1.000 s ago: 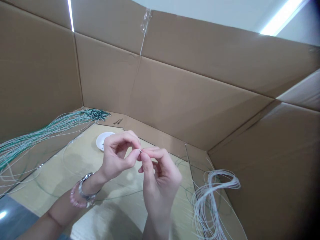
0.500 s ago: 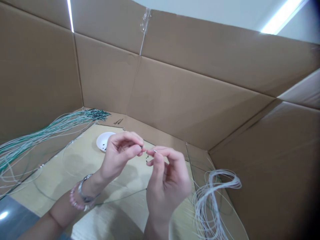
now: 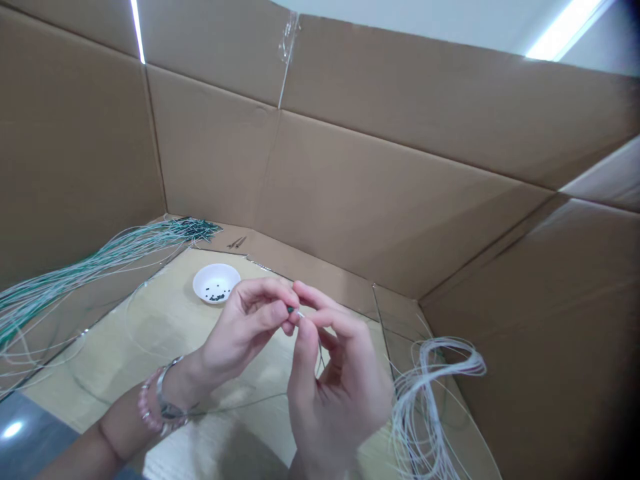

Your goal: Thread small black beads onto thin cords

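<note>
Pinching a small dark green piece (image 3: 291, 309) between thumb and fingertips, the left hand (image 3: 253, 319) meets the right hand (image 3: 345, 380) near the middle of the view. The right hand grips a thin white tip (image 3: 301, 315) between thumb and index finger, right beside the green piece; whether piece and tip touch is too small to tell. A slim dark strand (image 3: 321, 353) hangs by the right fingers.

Around the left wrist sit a smooth, shiny silver bangle (image 3: 164, 393) and, next to it, a string of round pink beads (image 3: 145, 401).

Behind the left hand, a round, smooth white bowl (image 3: 199, 285) rests on the pale yellowish board (image 3: 165, 313), with tiny black bits (image 3: 218, 297) scattered and clumped at its bottom. A thin greenish wire (image 3: 250, 403) curves over the board beneath the hands.

Along the left side runs a long, loose bundle (image 3: 110, 252) of fine green and white wires, its far end a dense dark green tangle. Just beside that end, slender metallic pins (image 3: 237, 243) lie on brown cardboard (image 3: 350, 193), which also rises as creased, matte walls. Clear, wrinkled tape (image 3: 289, 37) covers part of an upper seam. At right, a looped coil (image 3: 425, 373) of glossy white wires lies near the wall.
</note>
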### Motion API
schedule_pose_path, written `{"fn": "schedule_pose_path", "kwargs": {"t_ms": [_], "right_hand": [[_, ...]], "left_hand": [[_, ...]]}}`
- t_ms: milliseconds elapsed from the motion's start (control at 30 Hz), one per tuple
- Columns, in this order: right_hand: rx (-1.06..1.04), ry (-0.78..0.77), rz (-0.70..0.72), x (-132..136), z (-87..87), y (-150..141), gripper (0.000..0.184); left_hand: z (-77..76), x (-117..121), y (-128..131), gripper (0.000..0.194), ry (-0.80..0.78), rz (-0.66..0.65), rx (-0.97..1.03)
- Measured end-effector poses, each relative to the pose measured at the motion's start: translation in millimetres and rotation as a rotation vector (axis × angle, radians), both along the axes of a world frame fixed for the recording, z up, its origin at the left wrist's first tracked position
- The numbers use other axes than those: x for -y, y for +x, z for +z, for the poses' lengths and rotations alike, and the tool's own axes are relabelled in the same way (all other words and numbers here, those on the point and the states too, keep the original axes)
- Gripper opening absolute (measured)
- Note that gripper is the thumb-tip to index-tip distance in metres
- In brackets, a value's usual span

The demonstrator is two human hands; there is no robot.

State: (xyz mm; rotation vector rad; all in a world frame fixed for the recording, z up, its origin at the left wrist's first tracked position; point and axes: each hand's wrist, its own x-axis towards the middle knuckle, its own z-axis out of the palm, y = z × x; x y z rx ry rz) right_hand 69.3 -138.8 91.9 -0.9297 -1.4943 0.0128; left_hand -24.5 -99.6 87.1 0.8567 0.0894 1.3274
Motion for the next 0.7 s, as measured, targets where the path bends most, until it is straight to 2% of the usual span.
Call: {"fn": "schedule_pose_path", "kwargs": {"t_ms": [233,700], "right_hand": [[0.040,0.030,-0.011,0.7,0.2,1.5,0.016],[0.024,-0.013,0.003,0.9,-1.3,2.2,0.014]], "left_hand": [[0.1,1.7,1.7,0.004,-0.074,-0.120,0.071],[0.0,2.7,2.1,0.003,-0.049,-0.064,0.056]]}}
